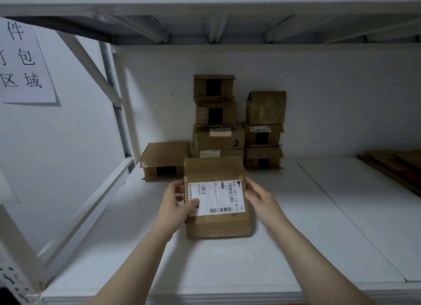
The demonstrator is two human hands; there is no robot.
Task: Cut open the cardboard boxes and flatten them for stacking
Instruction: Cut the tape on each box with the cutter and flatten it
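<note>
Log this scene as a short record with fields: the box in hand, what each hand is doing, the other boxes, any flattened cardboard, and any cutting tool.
box in hand: labelled box, taped shut, label facing up, low over the white shelf
left hand: left hand grips its left edge, thumb on the label
right hand: right hand holds its right edge
other boxes: left stack and right stack against the back wall; single box left of them
flattened cardboard: flat sheets at the shelf's far right
cutting tool: none in view
</note>
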